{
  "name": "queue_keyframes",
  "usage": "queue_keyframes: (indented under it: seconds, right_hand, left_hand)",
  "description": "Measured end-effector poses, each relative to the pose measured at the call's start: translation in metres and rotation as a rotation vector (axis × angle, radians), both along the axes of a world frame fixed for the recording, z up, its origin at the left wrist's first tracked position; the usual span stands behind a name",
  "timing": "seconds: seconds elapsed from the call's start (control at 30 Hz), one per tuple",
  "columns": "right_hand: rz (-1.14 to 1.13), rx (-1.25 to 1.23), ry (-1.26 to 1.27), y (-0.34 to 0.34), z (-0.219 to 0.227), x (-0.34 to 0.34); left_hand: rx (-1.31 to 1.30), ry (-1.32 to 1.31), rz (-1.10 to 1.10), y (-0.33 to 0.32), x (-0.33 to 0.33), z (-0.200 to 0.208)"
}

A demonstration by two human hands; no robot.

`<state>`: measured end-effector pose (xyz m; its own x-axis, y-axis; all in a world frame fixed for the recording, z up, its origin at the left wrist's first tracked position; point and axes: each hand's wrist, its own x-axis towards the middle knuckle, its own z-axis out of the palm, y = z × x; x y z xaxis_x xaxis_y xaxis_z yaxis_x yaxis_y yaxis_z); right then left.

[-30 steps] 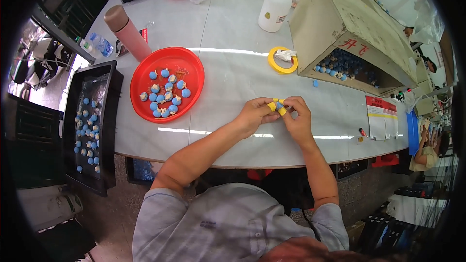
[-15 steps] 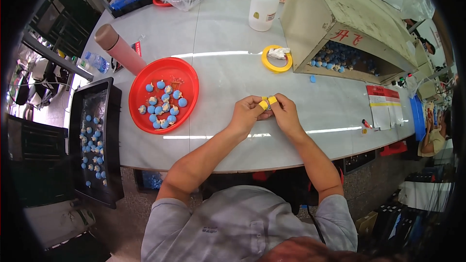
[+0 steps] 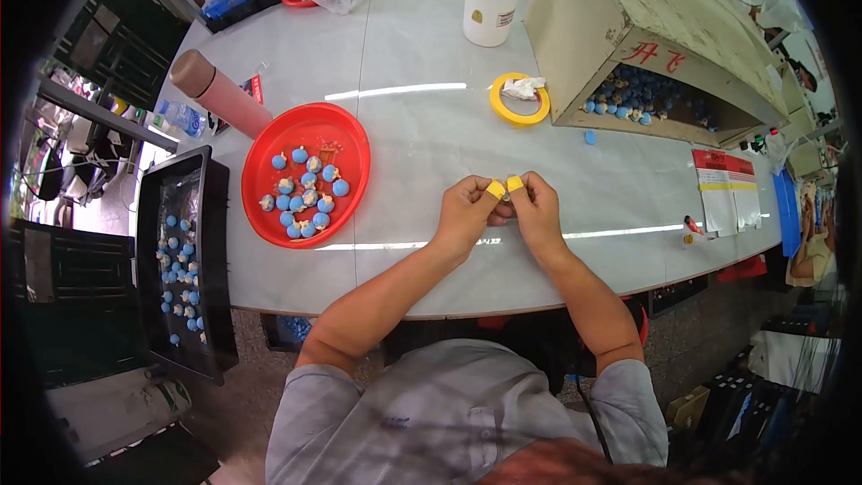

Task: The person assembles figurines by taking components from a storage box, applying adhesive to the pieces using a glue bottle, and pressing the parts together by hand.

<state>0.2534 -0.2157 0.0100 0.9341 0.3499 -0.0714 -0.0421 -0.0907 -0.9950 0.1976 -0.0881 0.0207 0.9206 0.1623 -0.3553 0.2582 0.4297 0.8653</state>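
Over the middle of the table [image 3: 422,162], my left hand [image 3: 466,213] and my right hand [image 3: 537,214] meet, fingers closed and thumbs almost touching. Yellow tape wraps both thumb tips. A tiny pale bluish thing [image 3: 505,198] shows between the fingertips; the fingers hide most of it, so its kind cannot be made out. To the left, a round red tray [image 3: 356,189] holds several small blue balls [image 3: 309,180] with cream-coloured bits on them. More such balls lie in a long black tray [image 3: 215,251] farther left.
A pink flask [image 3: 235,103] stands behind the red tray. Farther back are a white plastic bottle [image 3: 490,9] and a yellow tape roll [image 3: 505,114]. On the right, an open beige box [image 3: 584,45] holds many blue pieces, with one blue piece [image 3: 590,137] before it. Papers [image 3: 718,202] lie rightward.
The fingers have shifted around the small thing, and the right thumb now points more upright beside the left. The whole view has moved slightly. Tray contents look the same.
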Motion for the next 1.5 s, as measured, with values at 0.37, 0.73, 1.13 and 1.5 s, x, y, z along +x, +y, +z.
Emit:
queue_keyframes:
  seconds: [0.37, 0.73, 1.13, 1.5]
  right_hand:
    - [-0.062, 0.017, -0.032, 0.004, -0.007, -0.006]
    - [-0.082, 0.070, -0.061, 0.006, -0.003, -0.010]
    - [-0.052, 0.030, -0.063, 0.004, -0.003, -0.012]
    - [-0.099, 0.065, -0.093, 0.005, -0.007, -0.010]
  left_hand:
    - [0.041, -0.034, 0.041, -0.011, -0.002, -0.003]
    - [0.023, -0.073, 0.101, -0.019, -0.004, -0.009]
    - [0.016, -0.112, 0.131, -0.024, -0.006, -0.014]
    - [0.022, -0.139, 0.127, -0.025, -0.005, -0.017]
